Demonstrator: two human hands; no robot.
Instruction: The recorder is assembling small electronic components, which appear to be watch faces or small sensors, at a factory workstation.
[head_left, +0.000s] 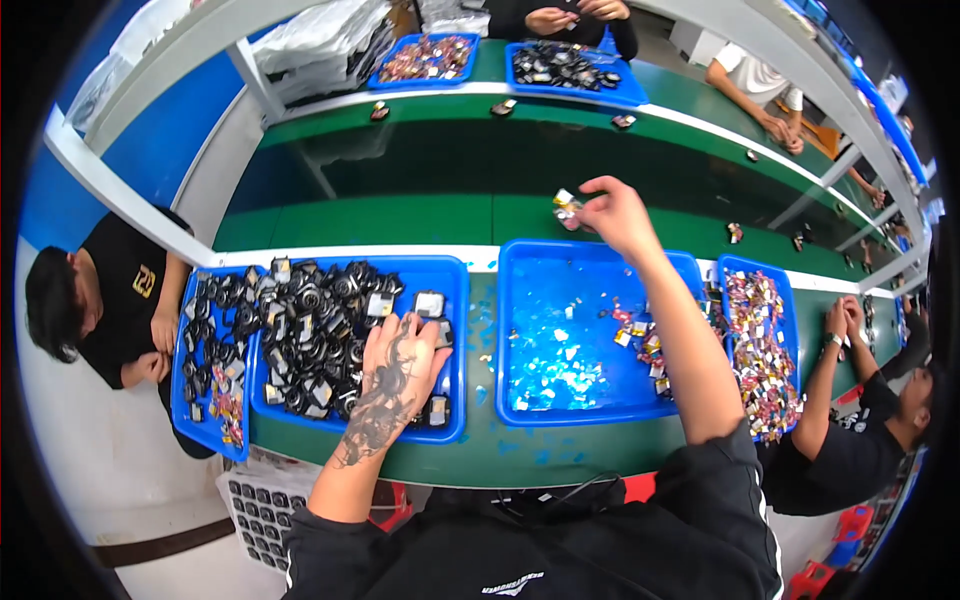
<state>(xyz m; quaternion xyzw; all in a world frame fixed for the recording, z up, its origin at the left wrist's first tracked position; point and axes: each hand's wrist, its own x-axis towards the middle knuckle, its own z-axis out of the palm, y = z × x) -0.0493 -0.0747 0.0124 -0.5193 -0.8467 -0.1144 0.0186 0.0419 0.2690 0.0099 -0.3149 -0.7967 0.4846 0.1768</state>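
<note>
Over the green belt, my right hand [617,218] pinches a small part with a white and yellow tab and a reddish body [568,210]; its exact kind is unclear. My left hand [403,360] bends down over the right side of a blue tray [462,400], fingertips among a heap of black round parts [310,310], several with pale labels. Its thumb and forefinger close about one black part [445,334], partly hidden. Below my right forearm lies a second blue tray [515,390] with reddish parts [632,328] at its right and bright flakes on its bottom.
Another blue tray [760,340] of reddish parts stands at right, and a narrow one [205,425] at far left. Loose parts [735,233] lie on the belt [440,220]. White frame bars [150,190] arch overhead. Co-workers sit left, right and across; a black-dotted tray [262,520] is below.
</note>
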